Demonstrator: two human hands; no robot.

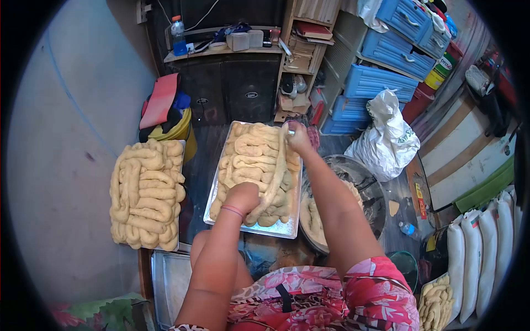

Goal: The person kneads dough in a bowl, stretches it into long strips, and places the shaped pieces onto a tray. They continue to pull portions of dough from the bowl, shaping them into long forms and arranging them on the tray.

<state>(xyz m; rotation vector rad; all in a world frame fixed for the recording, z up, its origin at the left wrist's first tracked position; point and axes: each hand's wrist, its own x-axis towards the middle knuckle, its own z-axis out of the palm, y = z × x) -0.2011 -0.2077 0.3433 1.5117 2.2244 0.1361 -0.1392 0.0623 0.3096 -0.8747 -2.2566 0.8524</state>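
A long strip of dough point(277, 171) runs lengthwise over the right part of a metal tray point(284, 229). My right hand point(300, 139) is closed on its far end, by the tray's far right corner. Nearer to me, my left hand point(243, 197) is closed around the strip's lower end, its fingers partly hidden. Beneath and to the left, folded dough ropes point(255, 146) lie packed side by side on the tray. Some dough pieces at the near right look greyer. Beside my right forearm stands a wide dark basin point(372, 190) holding more dough point(314, 220).
Another tray piled with dough ropes point(146, 193) stands at the left by the wall. An empty-looking metal tray point(165, 276) lies below it. A white sack point(386, 138), blue drawers point(381, 83), a small bottle point(408, 230) and several filled white bags point(472, 259) are on the right.
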